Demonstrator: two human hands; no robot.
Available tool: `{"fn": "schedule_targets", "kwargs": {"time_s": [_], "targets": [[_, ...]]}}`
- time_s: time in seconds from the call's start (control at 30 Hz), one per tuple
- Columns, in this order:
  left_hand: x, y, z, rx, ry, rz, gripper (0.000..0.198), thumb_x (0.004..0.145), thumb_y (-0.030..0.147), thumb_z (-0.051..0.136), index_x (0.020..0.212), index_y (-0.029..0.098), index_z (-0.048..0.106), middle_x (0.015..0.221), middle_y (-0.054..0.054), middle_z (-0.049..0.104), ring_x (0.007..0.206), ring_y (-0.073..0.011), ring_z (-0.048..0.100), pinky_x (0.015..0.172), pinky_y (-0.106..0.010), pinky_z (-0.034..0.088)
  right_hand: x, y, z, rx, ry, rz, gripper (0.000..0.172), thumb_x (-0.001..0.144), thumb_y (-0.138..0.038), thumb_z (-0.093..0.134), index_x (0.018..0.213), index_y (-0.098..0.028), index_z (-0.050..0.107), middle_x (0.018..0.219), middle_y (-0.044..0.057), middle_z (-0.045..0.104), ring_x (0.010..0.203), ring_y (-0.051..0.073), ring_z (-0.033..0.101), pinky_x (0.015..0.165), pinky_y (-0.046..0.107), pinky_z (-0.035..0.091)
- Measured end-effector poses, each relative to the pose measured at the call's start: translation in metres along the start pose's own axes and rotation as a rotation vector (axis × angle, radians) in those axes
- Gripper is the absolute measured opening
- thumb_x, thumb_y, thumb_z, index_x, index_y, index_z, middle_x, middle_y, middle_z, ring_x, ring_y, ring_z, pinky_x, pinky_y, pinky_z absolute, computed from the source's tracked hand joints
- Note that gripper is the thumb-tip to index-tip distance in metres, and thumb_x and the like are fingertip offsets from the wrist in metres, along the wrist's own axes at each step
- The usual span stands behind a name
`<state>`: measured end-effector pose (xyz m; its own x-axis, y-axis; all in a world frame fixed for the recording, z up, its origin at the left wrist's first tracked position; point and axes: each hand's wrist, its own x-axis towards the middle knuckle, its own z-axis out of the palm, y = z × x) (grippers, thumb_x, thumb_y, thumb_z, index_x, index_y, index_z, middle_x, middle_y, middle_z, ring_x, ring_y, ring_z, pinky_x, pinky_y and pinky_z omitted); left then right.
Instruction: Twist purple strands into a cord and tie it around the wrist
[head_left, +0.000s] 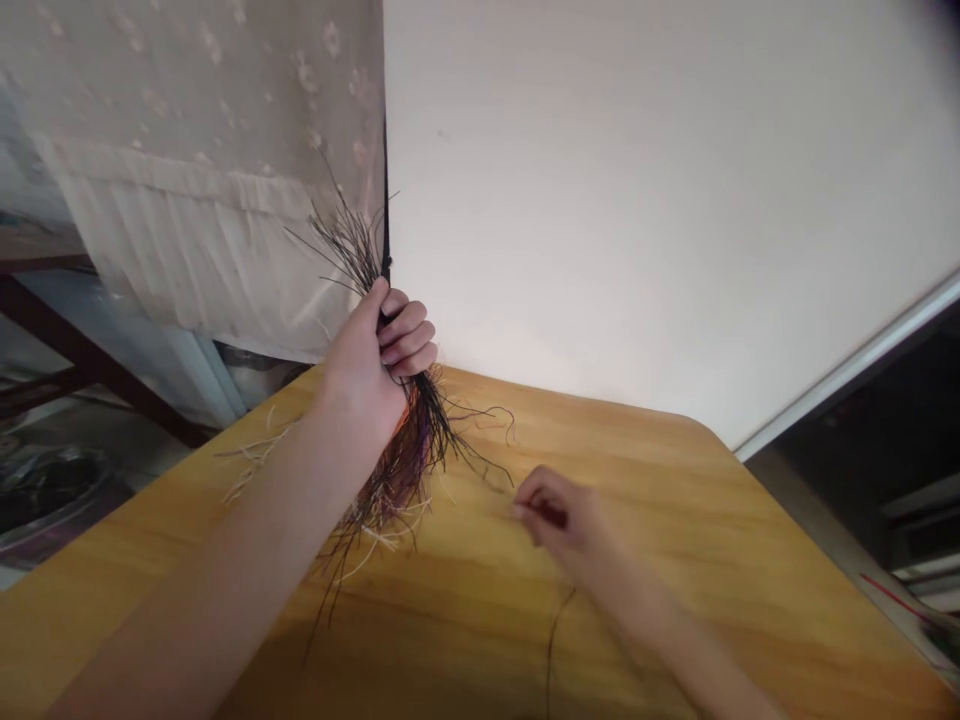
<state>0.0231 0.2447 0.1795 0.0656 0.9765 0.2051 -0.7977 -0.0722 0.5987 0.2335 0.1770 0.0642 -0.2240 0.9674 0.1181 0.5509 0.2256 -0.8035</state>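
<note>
Honestly, the easy way through is over the right side of the wooden table (697,500), past the right hand (559,515) toward the far right corner. Middle's trickier: loose tips from the bundle of thin strands (431,430) poke out nearly to that hand's fingers, and a lone dark strand (551,640) runs nearer the front. Left is mostly blocked by the left hand (405,335) and its forearm, and the white wall (637,200) plus floral curtain (225,90) close off the back.
</note>
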Motion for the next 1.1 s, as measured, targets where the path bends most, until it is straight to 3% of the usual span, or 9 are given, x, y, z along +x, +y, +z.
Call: {"fn": "schedule_targets", "kwargs": {"time_s": [0.17, 0.23, 0.33, 0.47, 0.67, 0.73, 0.87, 0.93, 1.1], "targets": [[0.001, -0.007, -0.001, 0.069, -0.060, -0.071, 0.045, 0.103, 0.019, 0.024, 0.060, 0.017, 0.037, 0.049, 0.009, 0.015, 0.035, -0.0044, 0.012, 0.032, -0.017, 0.010, 0.006, -0.006, -0.052, 0.153, 0.378, 0.059, 0.021, 0.089, -0.036, 0.056, 0.078, -0.021, 0.047, 0.055, -0.007, 0.040, 0.046, 0.009, 0.034, 0.043, 0.022, 0.026], [-0.001, -0.022, -0.001, 0.138, -0.102, -0.122, 0.043, 0.102, 0.020, 0.030, 0.060, 0.016, 0.042, 0.050, 0.009, 0.015, 0.036, -0.0046, 0.010, 0.033, -0.018, 0.009, 0.002, -0.012, -0.052, 0.212, 0.507, 0.055, 0.021, 0.091, -0.038, 0.055, 0.080, -0.022, 0.047, 0.055, -0.008, 0.038, 0.046, 0.008, 0.031, 0.042, 0.022, 0.025], [-0.011, -0.051, 0.000, 0.277, -0.190, -0.208, 0.034, 0.097, 0.022, 0.043, 0.065, 0.014, 0.053, 0.053, 0.008, 0.018, 0.038, -0.0040, 0.012, 0.036, -0.018, 0.010, -0.004, -0.023, -0.037, 0.271, 0.565, 0.007, 0.022, 0.090, -0.037, 0.058, 0.077, -0.022, 0.049, 0.052, -0.007, 0.039, 0.045, 0.008, 0.032, 0.042, 0.022, 0.026], [-0.030, -0.074, 0.006, 0.461, -0.334, -0.327, 0.015, 0.085, 0.028, 0.065, 0.077, 0.015, 0.065, 0.055, 0.005, 0.028, 0.042, -0.0050, 0.022, 0.041, -0.019, 0.012, -0.010, -0.028, -0.017, 0.224, 0.516, -0.072, 0.022, 0.091, -0.036, 0.056, 0.075, -0.022, 0.050, 0.051, -0.007, 0.041, 0.043, 0.009, 0.033, 0.040, 0.022, 0.024], [-0.034, -0.078, 0.008, 0.555, -0.426, -0.332, 0.026, 0.090, 0.026, 0.055, 0.070, 0.015, 0.067, 0.054, 0.004, 0.028, 0.041, -0.0062, 0.023, 0.039, -0.020, 0.014, -0.013, -0.029, -0.009, 0.135, 0.359, -0.122, 0.018, 0.090, -0.031, 0.054, 0.074, -0.022, 0.053, 0.052, -0.006, 0.042, 0.044, 0.010, 0.038, 0.041, 0.024, 0.030], [-0.027, -0.074, 0.003, 0.536, -0.392, -0.283, 0.030, 0.092, 0.028, 0.054, 0.067, 0.014, 0.064, 0.055, 0.005, 0.024, 0.041, -0.0052, 0.021, 0.040, -0.019, 0.015, -0.014, -0.032, -0.013, 0.086, 0.297, -0.135, 0.020, 0.091, -0.031, 0.053, 0.074, -0.022, 0.053, 0.054, -0.005, 0.045, 0.048, 0.011, 0.043, 0.045, 0.025, 0.035], [-0.006, -0.055, -0.007, 0.475, -0.327, -0.162, 0.041, 0.097, 0.028, 0.046, 0.059, 0.014, 0.052, 0.052, 0.007, 0.020, 0.041, -0.0057, 0.025, 0.040, -0.016, 0.024, -0.016, -0.040, -0.029, -0.034, 0.004, -0.134, 0.027, 0.095, -0.032, 0.050, 0.071, -0.021, 0.052, 0.059, -0.003, 0.054, 0.055, 0.012, 0.050, 0.054, 0.025, 0.039], [0.003, -0.042, -0.009, 0.439, -0.312, -0.095, 0.045, 0.099, 0.024, 0.039, 0.056, 0.014, 0.049, 0.053, 0.005, 0.029, 0.044, -0.0067, 0.034, 0.046, -0.017, 0.036, -0.021, -0.039, -0.038, -0.138, -0.072, -0.124, 0.029, 0.097, -0.034, 0.048, 0.071, -0.022, 0.053, 0.063, -0.002, 0.056, 0.059, 0.012, 0.052, 0.056, 0.026, 0.040], [0.006, -0.020, -0.003, 0.375, -0.306, 0.034, 0.051, 0.102, 0.021, 0.028, 0.052, 0.014, 0.039, 0.079, -0.007, 0.060, 0.075, -0.0136, 0.064, 0.078, -0.028, 0.053, -0.055, -0.017, -0.037, -0.328, -0.046, -0.165, 0.019, 0.097, -0.025, 0.044, 0.091, -0.023, 0.061, 0.082, 0.004, 0.063, 0.072, 0.016, 0.061, 0.063, 0.028, 0.048]]}}
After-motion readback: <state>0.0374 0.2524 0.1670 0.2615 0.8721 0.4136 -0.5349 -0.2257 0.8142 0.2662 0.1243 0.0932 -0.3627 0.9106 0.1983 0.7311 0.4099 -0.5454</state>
